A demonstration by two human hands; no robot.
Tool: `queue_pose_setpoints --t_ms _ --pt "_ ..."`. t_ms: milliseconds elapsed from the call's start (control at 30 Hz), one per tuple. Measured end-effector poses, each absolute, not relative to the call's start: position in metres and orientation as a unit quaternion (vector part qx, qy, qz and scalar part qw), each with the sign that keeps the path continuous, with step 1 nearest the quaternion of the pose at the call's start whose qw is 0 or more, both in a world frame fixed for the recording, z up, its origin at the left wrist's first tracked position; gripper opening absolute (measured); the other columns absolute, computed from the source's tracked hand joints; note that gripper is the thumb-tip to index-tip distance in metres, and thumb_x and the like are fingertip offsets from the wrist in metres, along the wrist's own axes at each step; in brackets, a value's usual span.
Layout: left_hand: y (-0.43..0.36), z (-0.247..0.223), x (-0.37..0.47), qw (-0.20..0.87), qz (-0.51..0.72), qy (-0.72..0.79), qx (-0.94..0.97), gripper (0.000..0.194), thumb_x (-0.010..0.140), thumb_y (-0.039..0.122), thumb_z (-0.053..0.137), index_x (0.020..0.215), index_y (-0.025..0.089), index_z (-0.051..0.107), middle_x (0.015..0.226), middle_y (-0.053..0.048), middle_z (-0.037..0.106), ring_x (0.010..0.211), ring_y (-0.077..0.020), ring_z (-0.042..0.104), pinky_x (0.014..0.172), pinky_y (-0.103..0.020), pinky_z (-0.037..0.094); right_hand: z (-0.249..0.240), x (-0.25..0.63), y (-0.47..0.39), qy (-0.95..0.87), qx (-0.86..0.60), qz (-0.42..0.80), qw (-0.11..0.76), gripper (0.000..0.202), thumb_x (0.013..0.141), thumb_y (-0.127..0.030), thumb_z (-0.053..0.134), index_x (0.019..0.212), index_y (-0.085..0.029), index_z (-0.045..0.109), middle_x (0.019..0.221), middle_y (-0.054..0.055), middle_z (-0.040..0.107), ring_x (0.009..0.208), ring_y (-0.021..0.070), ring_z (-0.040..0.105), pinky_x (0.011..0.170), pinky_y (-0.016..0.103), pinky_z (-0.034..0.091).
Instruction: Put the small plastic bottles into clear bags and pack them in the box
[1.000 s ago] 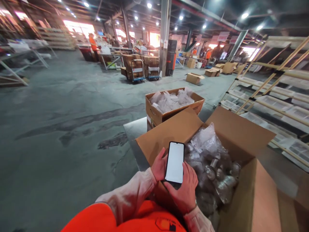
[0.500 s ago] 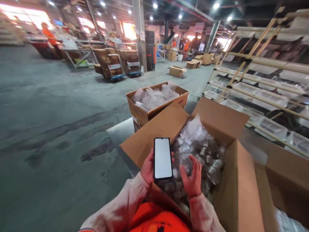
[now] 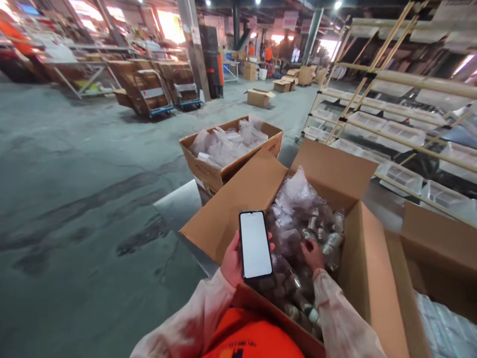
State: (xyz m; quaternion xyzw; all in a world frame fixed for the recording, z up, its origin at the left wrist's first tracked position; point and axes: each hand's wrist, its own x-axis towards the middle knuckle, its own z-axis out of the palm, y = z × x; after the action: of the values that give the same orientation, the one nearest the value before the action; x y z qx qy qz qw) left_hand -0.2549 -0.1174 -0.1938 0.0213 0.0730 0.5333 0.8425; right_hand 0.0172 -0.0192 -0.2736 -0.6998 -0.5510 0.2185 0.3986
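Observation:
My left hand [image 3: 232, 259] is wrapped round a phone [image 3: 255, 244] with a blank white screen, held upright over the near left edge of an open cardboard box [image 3: 356, 263]. Inside the box lie several clear plastic-wrapped pieces [image 3: 332, 242] and crumpled bubble wrap [image 3: 298, 191]. My right hand [image 3: 313, 254] is down in the box among the wrapped pieces, its fingers curled together at the plastic. What the fingers hold, if anything, is too small to make out.
Beyond the left flap stands a second box [image 3: 231, 171] full of clear plastic bags. Another box [image 3: 439, 248] with wrapped items is at the right. A rack [image 3: 395, 139] with white trays rises behind. Carts with boxes [image 3: 145, 92] stand further off.
My right hand has lowered into the box and its fingers have closed at the plastic. The phone stays in my left hand, tilted slightly. The view has shifted to the right.

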Motion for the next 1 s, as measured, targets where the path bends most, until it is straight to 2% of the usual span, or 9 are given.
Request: queue_pose_setpoints --t_ms 133,267,367,433,567,767,900,1000 --pt "-0.116 -0.193 -0.256 0.858 0.51 0.066 0.006 0.065 0.089 0.059 0.037 0.131 0.011 0.051 0.124 -0.016 0.062 0.102 -0.0327 0.063 0.089 -0.05 0.044 -0.248 0.002 0.025 -0.601 -0.681 0.198 0.369 0.027 0.066 -0.036 0.056 0.077 -0.015 0.07 0.08 0.01 0.072 0.073 0.0221 0.065 0.075 0.037 0.051" --pt "-0.114 -0.195 -0.257 0.858 0.511 0.058 0.011 0.064 0.089 0.059 0.038 0.127 0.01 0.055 0.12 -0.016 0.064 0.1 -0.0312 0.064 0.087 -0.044 0.045 -0.224 -0.026 0.079 -0.646 -0.664 0.163 0.341 0.028 0.07 -0.031 0.057 0.085 -0.015 0.073 0.092 0.011 0.072 0.087 0.0224 0.063 0.085 0.036 0.046" --pt "-0.113 -0.196 -0.258 0.862 0.505 0.042 0.012 0.065 0.089 0.06 0.036 0.128 0.012 0.055 0.118 -0.015 0.066 0.101 -0.0308 0.064 0.089 -0.044 0.043 -0.217 -0.047 0.106 -0.669 -0.655 0.142 0.32 0.03 0.073 -0.029 0.054 0.088 -0.012 0.074 0.101 0.013 0.07 0.098 0.0216 0.061 0.091 0.034 0.042" --pt "-0.112 -0.196 -0.258 0.866 0.5 0.03 0.009 0.066 0.088 0.061 0.035 0.128 0.013 0.055 0.117 -0.014 0.066 0.1 -0.0309 0.064 0.091 -0.045 0.042 -0.218 -0.054 0.116 -0.676 -0.656 0.135 0.309 0.03 0.075 -0.029 0.052 0.085 -0.011 0.074 0.1 0.014 0.069 0.099 0.0217 0.061 0.09 0.033 0.041" --pt "-0.111 -0.197 -0.258 0.869 0.494 0.024 -0.002 0.068 0.088 0.062 0.034 0.127 0.011 0.056 0.12 -0.015 0.064 0.103 -0.0326 0.063 0.094 -0.047 0.039 -0.222 -0.049 0.117 -0.665 -0.669 0.122 0.309 0.028 0.067 -0.031 0.06 0.085 -0.013 0.071 0.093 0.013 0.07 0.09 0.0249 0.062 0.083 0.036 0.045" --pt "-0.111 -0.198 -0.259 0.868 0.495 0.025 0.015 0.067 0.089 0.062 0.033 0.129 0.012 0.053 0.123 -0.014 0.063 0.104 -0.0306 0.063 0.089 -0.043 0.043 -0.211 -0.011 0.087 -0.64 -0.682 0.07 0.346 0.058 0.054 -0.049 0.066 0.096 -0.008 0.062 0.1 0.017 0.064 0.099 0.0316 0.054 0.09 0.046 0.04" --pt "-0.113 -0.197 -0.26 0.865 0.5 0.022 0.027 0.067 0.09 0.061 0.032 0.128 0.011 0.055 0.123 -0.014 0.063 0.103 -0.0288 0.063 0.09 -0.042 0.043 -0.196 0.011 0.055 -0.63 -0.678 0.044 0.375 0.067 0.05 -0.056 0.065 0.099 -0.011 0.061 0.101 0.015 0.061 0.102 0.0315 0.052 0.092 0.046 0.039" --pt "-0.116 -0.199 -0.261 0.866 0.499 0.018 0.031 0.07 0.089 0.063 0.031 0.125 0.009 0.057 0.122 -0.014 0.063 0.102 -0.0271 0.063 0.091 -0.041 0.042 -0.189 0.019 0.027 -0.63 -0.669 0.036 0.393 0.064 0.053 -0.056 0.063 0.1 -0.014 0.062 0.097 0.012 0.062 0.096 0.0291 0.053 0.088 0.045 0.042"
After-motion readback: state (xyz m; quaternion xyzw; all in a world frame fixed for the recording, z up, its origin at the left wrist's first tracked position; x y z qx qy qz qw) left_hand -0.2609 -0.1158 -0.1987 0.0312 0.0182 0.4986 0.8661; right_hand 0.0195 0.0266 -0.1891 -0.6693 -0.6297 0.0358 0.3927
